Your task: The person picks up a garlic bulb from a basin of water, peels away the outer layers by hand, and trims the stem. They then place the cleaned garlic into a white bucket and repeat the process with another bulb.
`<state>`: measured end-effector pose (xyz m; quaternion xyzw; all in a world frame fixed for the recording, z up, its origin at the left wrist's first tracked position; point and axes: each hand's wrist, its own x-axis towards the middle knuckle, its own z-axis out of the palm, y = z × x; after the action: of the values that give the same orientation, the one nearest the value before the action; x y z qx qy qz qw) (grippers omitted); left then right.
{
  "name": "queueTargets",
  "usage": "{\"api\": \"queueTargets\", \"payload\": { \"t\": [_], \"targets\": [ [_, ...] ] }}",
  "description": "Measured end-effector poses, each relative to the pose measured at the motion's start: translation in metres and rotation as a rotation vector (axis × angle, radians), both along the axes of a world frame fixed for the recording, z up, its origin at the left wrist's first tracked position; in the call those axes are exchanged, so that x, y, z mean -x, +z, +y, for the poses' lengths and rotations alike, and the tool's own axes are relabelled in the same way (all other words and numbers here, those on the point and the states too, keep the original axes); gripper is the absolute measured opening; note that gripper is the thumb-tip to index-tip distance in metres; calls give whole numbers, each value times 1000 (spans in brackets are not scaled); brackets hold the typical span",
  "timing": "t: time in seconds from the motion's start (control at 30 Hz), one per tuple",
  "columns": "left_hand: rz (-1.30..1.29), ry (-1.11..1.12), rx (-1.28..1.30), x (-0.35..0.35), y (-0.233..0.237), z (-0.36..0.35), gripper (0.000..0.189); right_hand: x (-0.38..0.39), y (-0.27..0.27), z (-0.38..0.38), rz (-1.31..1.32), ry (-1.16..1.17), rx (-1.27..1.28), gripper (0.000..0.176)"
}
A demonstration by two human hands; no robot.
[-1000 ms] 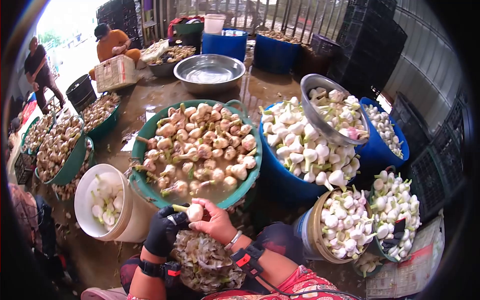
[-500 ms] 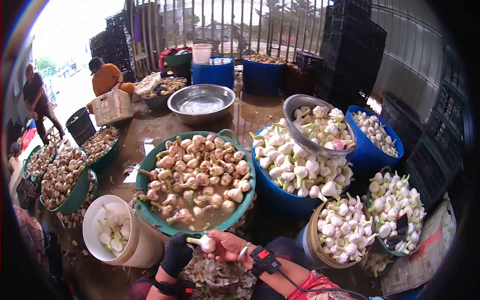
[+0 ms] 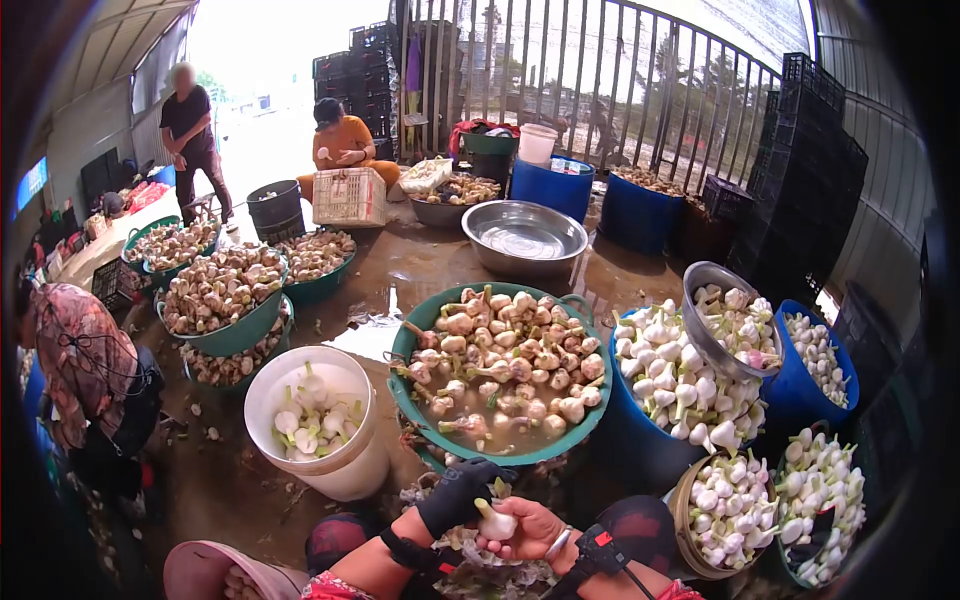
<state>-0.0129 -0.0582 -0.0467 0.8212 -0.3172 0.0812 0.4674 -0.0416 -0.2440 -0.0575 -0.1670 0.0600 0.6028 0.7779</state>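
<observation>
A white garlic bulb (image 3: 495, 523) with a short stem sits in the fingers of my bare right hand (image 3: 530, 530), which are closed around it. My left hand (image 3: 462, 492), in a black glove, has its fingers closed at the bulb's stem end, where a strip of greenish peel (image 3: 500, 488) sticks up. Both hands are just in front of the green tub (image 3: 400, 400), which holds muddy water and unpeeled garlic (image 3: 510, 350). Below the hands lies a heap of loose papery skins (image 3: 470, 570), partly hidden by my wrists.
A white bucket (image 3: 378, 462) with a few peeled bulbs stands left. At right are a blue barrel (image 3: 640, 425) heaped with white garlic, a tilted metal bowl (image 3: 690, 320) on it, and another full bucket (image 3: 680, 520). A person (image 3: 90, 370) is close at left; two others are farther back.
My view has turned left, so the scene has shifted right and a pink bucket appears at bottom left. My gloved fingers have moved over the stem, where peel now stands away from the bulb.
</observation>
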Motion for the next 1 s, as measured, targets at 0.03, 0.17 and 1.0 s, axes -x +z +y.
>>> {"api": "queueTargets", "payload": {
  "t": [0.03,0.17,1.0],
  "targets": [
    [28,12,34,0,-7,1,38,2,4,-1,0,1,9,41],
    [833,-74,749,-1,-5,11,42,-14,20,-5,-184,-236,304,40],
    [589,215,918,-24,-4,67,31,0,74,3,-1138,-1110,714,19]
  ]
}}
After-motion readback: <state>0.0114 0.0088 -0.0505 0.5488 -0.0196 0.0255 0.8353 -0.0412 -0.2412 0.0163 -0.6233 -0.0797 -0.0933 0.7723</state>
